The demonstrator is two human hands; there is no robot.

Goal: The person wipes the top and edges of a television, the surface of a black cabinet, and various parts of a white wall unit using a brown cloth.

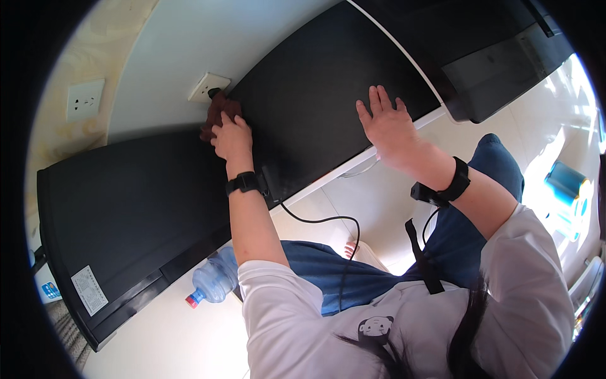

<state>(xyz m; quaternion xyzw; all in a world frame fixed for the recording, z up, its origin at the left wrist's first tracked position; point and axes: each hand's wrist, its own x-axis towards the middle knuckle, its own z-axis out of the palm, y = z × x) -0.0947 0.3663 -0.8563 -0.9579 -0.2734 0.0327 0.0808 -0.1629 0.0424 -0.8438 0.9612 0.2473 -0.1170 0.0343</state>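
My left hand (233,137) is on a bunched dark red cloth (223,112), its fingers bent over the near part of it. The cloth lies at the back edge of the black top surface (303,104), against the wall. Just behind it, a black plug (214,92) sits in a white wall socket (203,88), partly hidden by the cloth. My right hand (389,129) is palm down over the right part of the black surface, fingers spread, holding nothing. Whether its palm touches the surface is hard to tell. Both wrists wear black straps with small devices.
At left stands a black appliance (142,199) with a printed label. A clear blue water bottle (213,282) is beside its front. A second socket (85,100) is on the left wall. A black cable (326,220) hangs from my left wrist. A blue container (566,182) stands at right.
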